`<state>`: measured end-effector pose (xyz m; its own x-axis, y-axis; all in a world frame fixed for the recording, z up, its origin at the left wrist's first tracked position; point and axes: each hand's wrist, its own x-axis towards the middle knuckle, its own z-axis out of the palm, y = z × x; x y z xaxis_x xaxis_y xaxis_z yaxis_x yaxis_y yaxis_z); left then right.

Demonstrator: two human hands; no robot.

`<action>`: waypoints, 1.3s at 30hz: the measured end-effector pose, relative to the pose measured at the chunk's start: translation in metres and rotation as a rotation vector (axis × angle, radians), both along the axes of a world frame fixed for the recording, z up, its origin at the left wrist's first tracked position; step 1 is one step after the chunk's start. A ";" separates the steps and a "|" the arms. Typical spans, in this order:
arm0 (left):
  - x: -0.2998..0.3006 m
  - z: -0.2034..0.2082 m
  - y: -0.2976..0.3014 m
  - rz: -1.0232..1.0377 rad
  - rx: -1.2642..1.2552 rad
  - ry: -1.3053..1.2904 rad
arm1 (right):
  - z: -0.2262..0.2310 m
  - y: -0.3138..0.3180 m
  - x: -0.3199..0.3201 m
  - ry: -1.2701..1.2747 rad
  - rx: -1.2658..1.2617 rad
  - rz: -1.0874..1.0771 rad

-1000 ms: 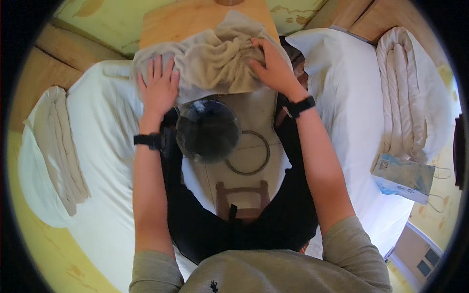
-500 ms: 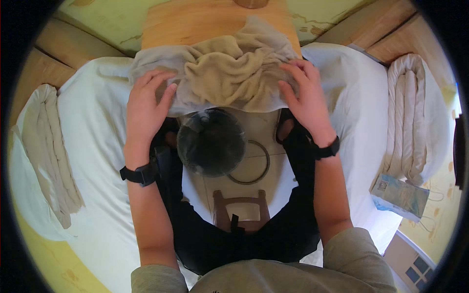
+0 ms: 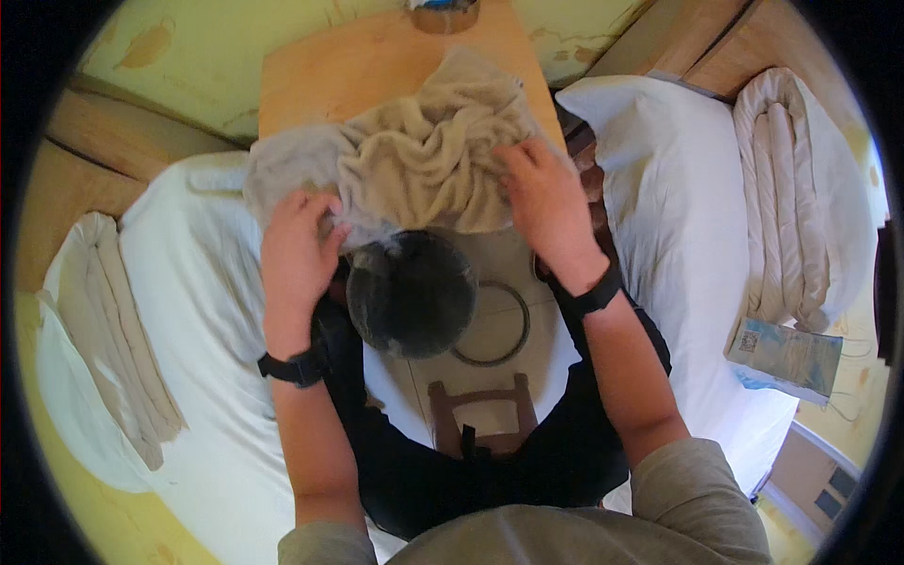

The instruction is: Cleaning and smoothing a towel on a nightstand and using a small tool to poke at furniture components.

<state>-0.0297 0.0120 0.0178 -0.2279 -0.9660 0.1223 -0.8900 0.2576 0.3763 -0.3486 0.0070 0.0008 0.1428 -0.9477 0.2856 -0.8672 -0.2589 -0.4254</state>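
Note:
A rumpled beige-grey towel (image 3: 424, 160) lies over the near part of a wooden table, with folds bunched in its middle and right half. My left hand (image 3: 303, 245) is at its near left edge, fingers half curled and thumb apart. Over the right part, my right hand (image 3: 548, 193) has its fingers drawn in on the folds. The exact contact of its fingertips is partly hidden. Below the towel's near edge, between my legs, stands a round dark bin (image 3: 412, 297) with a greyish film on it.
The wooden table (image 3: 330, 80) reaches back to the wall, with a round brown container (image 3: 443, 14) at its far edge. White-covered beds (image 3: 650, 207) flank me, bearing folded beige quilts (image 3: 786, 207). A printed packet (image 3: 786, 358) lies at right. A dark ring (image 3: 508, 348) rests beside the bin.
The view has shifted. My right hand has moved inward over the towel and its fingers have drawn in. My left hand has come lower along the towel's near left edge.

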 end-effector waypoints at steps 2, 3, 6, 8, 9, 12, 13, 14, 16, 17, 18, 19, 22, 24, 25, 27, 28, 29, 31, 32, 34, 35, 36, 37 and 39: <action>-0.001 0.002 0.002 -0.039 -0.080 -0.031 | 0.002 0.003 0.013 -0.098 0.029 0.097; -0.006 0.004 0.003 -0.022 -0.055 0.043 | -0.002 0.003 0.014 -0.126 -0.010 0.147; 0.000 0.001 -0.001 0.064 -0.023 0.238 | 0.003 0.004 0.023 -0.490 0.048 0.087; 0.005 0.000 -0.006 0.278 -0.020 0.667 | 0.002 0.000 0.018 -0.595 0.018 -0.026; 0.007 -0.002 -0.009 0.288 -0.021 0.670 | 0.001 -0.003 0.014 -0.706 -0.012 -0.154; 0.018 -0.002 -0.013 0.332 -0.204 1.062 | 0.008 -0.013 0.014 -0.887 -0.278 -0.024; 0.014 0.002 -0.015 0.311 -0.213 1.091 | 0.013 -0.014 0.013 -0.844 -0.260 -0.008; 0.011 0.004 -0.016 0.288 -0.223 1.119 | 0.014 -0.014 0.011 -0.844 -0.256 -0.011; 0.018 -0.003 -0.014 0.289 -0.188 0.805 | 0.016 -0.013 0.009 -0.313 -0.211 0.099; 0.022 -0.005 -0.014 0.283 -0.160 0.494 | 0.010 -0.010 0.012 -0.304 -0.101 0.117; 0.024 -0.008 -0.011 0.275 -0.159 0.494 | 0.009 -0.010 0.014 -0.304 -0.103 0.109; 0.025 -0.010 -0.006 0.221 -0.122 0.298 | 0.010 -0.010 0.015 -0.260 -0.104 0.113; 0.023 -0.013 -0.003 0.152 -0.094 0.137 | 0.024 -0.010 0.016 -0.224 -0.157 0.069; 0.017 -0.011 -0.003 0.143 -0.103 0.171 | 0.026 -0.011 0.013 -0.231 -0.209 0.028; 0.013 -0.006 -0.006 0.131 -0.169 0.156 | 0.022 -0.011 0.010 -0.176 -0.188 0.045; 0.009 -0.001 -0.005 0.114 -0.245 0.139 | 0.012 -0.009 0.008 -0.124 -0.176 0.059; 0.009 -0.002 -0.005 0.123 -0.156 0.115 | 0.007 -0.006 0.009 -0.051 -0.136 0.053; 0.012 -0.002 -0.006 0.132 -0.070 0.087 | 0.006 -0.004 0.014 0.020 -0.097 0.045; 0.007 0.001 -0.004 0.110 -0.057 0.065 | 0.010 0.002 0.023 -0.033 -0.019 0.079; 0.001 0.003 -0.002 0.100 -0.014 0.051 | 0.013 0.006 0.026 -0.077 0.087 0.125; -0.012 0.008 0.001 0.044 -0.037 0.046 | 0.014 0.007 0.028 -0.080 0.069 0.137; -0.017 0.010 0.002 0.005 -0.049 0.046 | 0.019 0.009 0.028 -0.106 0.096 0.151; -0.021 0.010 0.002 -0.002 -0.049 0.043 | 0.022 0.009 0.028 -0.132 0.124 0.168; -0.023 0.012 0.003 -0.047 -0.052 0.069 | 0.025 0.007 0.023 -0.134 0.123 0.165; -0.025 0.013 0.007 -0.079 -0.054 0.092 | 0.026 -0.003 0.004 -0.152 0.161 0.034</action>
<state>-0.0547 0.0190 0.0306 -0.2888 -0.9368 0.1973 -0.8282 0.3479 0.4394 -0.3445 0.0038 0.0270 0.1421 -0.9782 0.1515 -0.7816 -0.2048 -0.5891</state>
